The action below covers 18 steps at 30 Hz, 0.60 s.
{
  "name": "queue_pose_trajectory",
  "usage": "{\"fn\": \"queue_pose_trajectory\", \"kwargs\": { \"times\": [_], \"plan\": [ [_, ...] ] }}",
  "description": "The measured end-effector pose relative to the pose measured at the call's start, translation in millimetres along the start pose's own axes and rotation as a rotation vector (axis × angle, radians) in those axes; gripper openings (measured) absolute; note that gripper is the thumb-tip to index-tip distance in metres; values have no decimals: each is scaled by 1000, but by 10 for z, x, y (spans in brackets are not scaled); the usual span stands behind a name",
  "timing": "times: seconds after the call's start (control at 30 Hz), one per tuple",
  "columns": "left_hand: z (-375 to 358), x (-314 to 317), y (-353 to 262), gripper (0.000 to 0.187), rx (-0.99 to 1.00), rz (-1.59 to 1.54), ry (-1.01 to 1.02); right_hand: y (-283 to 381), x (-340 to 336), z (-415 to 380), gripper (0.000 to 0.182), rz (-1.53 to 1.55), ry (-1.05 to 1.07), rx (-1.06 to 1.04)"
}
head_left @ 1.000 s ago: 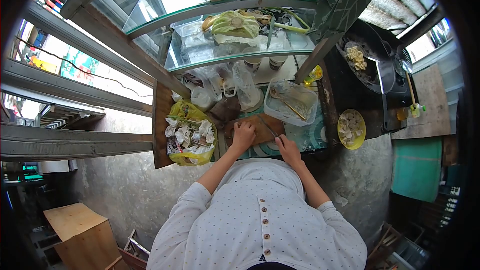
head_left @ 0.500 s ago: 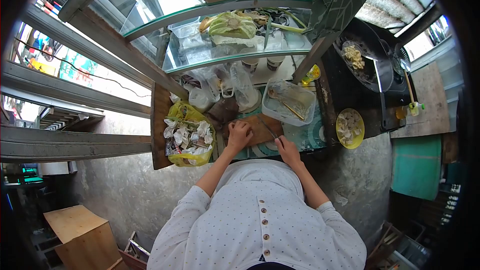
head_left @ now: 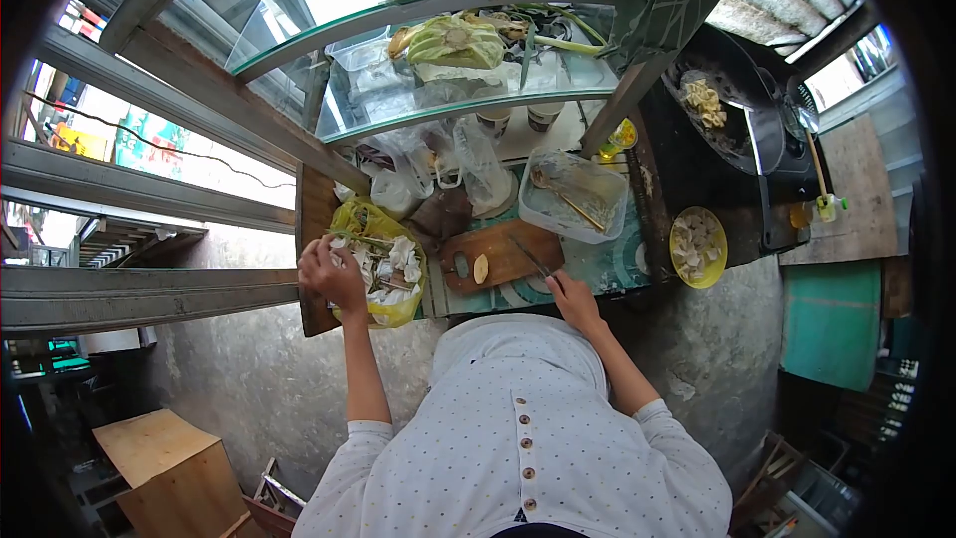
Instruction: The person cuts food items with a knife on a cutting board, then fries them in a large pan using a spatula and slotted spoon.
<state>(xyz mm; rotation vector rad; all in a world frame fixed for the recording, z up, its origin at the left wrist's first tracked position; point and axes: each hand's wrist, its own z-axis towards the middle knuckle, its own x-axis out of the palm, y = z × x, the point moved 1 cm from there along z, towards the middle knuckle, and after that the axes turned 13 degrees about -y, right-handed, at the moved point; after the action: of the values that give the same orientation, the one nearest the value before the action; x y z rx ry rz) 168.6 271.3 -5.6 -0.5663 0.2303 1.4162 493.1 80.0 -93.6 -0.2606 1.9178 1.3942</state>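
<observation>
a crinkled yellow plastic bag (head_left: 383, 274) stuffed with pale scraps is sitting at the left end of the counter, just left of a flat brown wooden cutting board (head_left: 503, 254) bearing a small pale slice (head_left: 480, 268). the left hand (head_left: 333, 277) is hovering over the bag's left edge with fingers curled together; whether it is holding anything cannot be told. the right hand (head_left: 575, 299) is gripping a thin dark knife (head_left: 531, 258), its blade lying on the board's right part.
</observation>
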Motion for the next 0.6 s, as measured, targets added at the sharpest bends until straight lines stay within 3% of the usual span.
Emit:
{"fn": "queue_pose_trajectory", "kwargs": {
  "times": [0.2, 0.27, 0.3, 0.37, 0.5, 0.57, 0.6],
  "plan": [
    [-719, 140, -805, 28, 390, -942, 809, 56, 32, 10, 33, -10, 51, -2],
    [-946, 124, -971, 25, 577, -878, 886, 81, 31, 13, 33, -10, 68, 5],
    [-1020, 177, -956, 25, 579, -880, 885, 86, 29, 12, 33, -21, 69, 7],
    [-1196, 301, -932, 24, 527, -942, 1208, 70, 20, -3, 33, -31, 64, 14],
    [-1285, 344, -860, 21, 475, -791, 1285, 31, 24, -33, 33, -10, 30, 18],
    [-1281, 286, -882, 23, 113, -823, 1227, 33, 25, -29, 33, -3, 17, 17],
    [-1320, 258, -910, 23, 115, -823, 1228, 51, 25, -34, 33, 15, 17, 9]
  ]
}}
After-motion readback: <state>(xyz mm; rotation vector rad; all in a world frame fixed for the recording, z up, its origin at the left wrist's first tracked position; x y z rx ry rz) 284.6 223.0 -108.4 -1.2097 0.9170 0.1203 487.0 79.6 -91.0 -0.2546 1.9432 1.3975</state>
